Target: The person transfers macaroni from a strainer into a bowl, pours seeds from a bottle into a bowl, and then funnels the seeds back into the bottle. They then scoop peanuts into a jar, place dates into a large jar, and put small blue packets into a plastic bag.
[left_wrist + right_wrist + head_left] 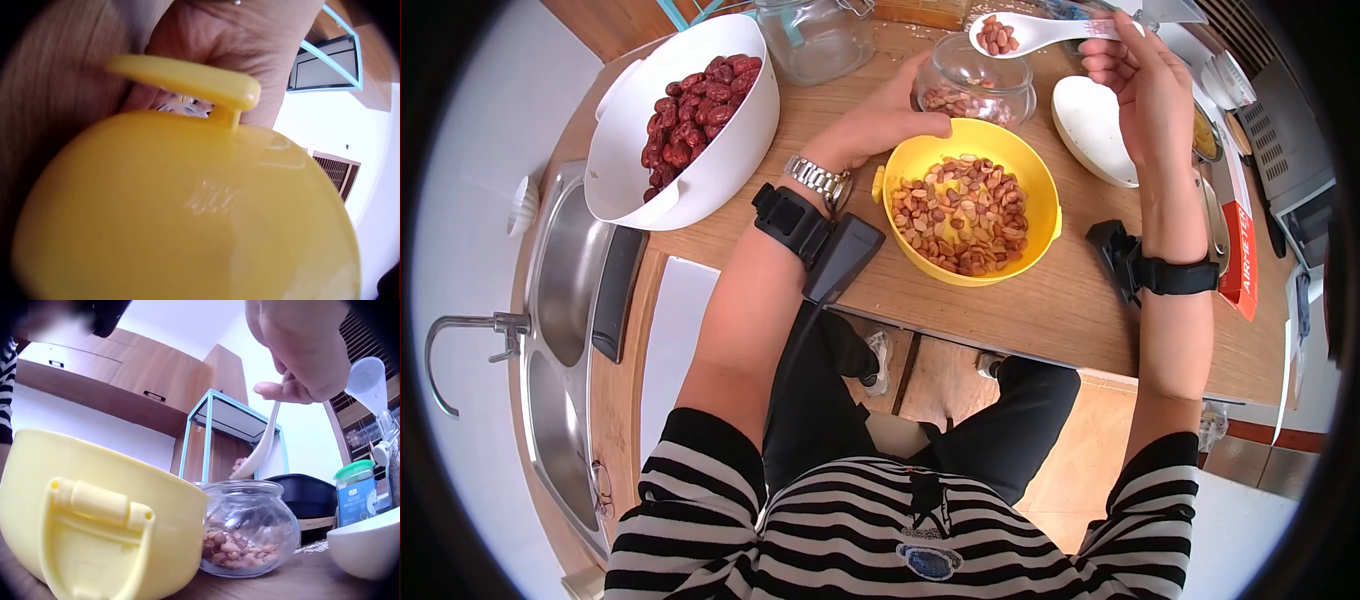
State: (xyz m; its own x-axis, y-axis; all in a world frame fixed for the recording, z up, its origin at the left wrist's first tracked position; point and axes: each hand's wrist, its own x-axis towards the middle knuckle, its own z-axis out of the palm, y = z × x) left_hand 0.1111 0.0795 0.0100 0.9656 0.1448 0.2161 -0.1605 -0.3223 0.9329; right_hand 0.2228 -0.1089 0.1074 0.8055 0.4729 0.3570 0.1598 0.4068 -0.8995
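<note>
My right hand [1142, 90] grips the handle of a white spoon [1055, 32], whose bowl carries several reddish peanuts [998, 38]. In the right wrist view the spoon tilts down over the mouth of a round glass jar [250, 519] with peanuts in its bottom. My left hand [882, 122] holds the jar's left side, thumb in front by the yellow bowl's rim and fingers reaching behind the glass, partly hidden. Close in front stands the yellow bowl [1040, 190], with peanuts [965, 215] spread over its bottom; its side handle [187, 81] overlaps the left hand in the left wrist view.
A large white basin [730, 170] of red dates [695, 115] stands to the left, near a lidded glass jar [815, 45]. A white bowl [1090, 130] sits right of the small jar. Farther left is a steel sink [560, 270]; a red box [1240, 260] lies right.
</note>
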